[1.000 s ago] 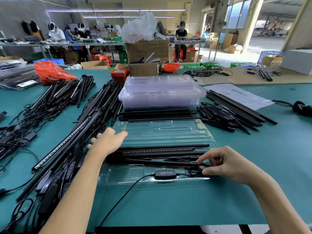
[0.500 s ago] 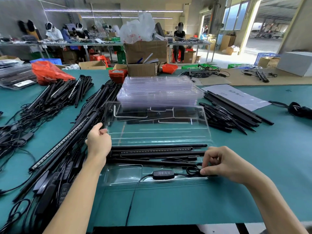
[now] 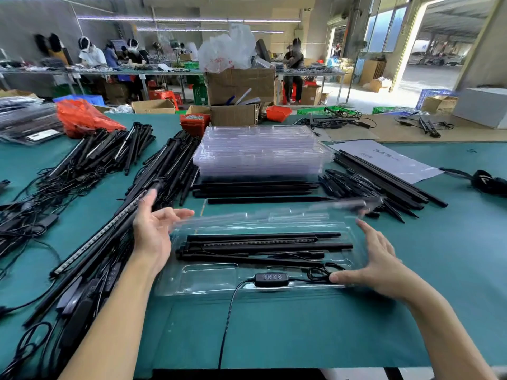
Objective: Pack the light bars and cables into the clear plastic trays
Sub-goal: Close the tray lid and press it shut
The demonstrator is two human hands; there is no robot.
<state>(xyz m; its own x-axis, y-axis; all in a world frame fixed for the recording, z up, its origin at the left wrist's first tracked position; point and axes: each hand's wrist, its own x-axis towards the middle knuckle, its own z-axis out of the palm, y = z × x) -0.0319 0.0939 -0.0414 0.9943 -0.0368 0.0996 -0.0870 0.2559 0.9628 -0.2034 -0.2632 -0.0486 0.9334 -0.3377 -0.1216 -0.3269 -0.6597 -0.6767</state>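
A clear plastic tray (image 3: 208, 281) lies in front of me on the green table. Several black light bars (image 3: 263, 242) lie lengthwise in it. In its front channel sit a black controller (image 3: 271, 278) and a coiled cable (image 3: 318, 271). The tray's clear hinged lid (image 3: 274, 215) hovers blurred above the bars, half lowered. My left hand (image 3: 153, 229) is at the lid's left end, fingers spread. My right hand (image 3: 375, 264) is at the tray's right end with straight fingers, thumb by the coil. The controller's lead (image 3: 227, 325) runs off the table's front edge.
A stack of clear trays (image 3: 260, 154) stands behind, with black bars (image 3: 255, 187) in front of it. Piles of light bars with cables (image 3: 170, 165) fill the left side. Loose black bars (image 3: 384, 176) and a paper sheet (image 3: 384, 160) lie right. Cardboard boxes (image 3: 238, 83) stand farther back.
The lid went from lying flat behind the tray to upright, and now swings down over the bars. My right hand has let go of the cable coil and opened.
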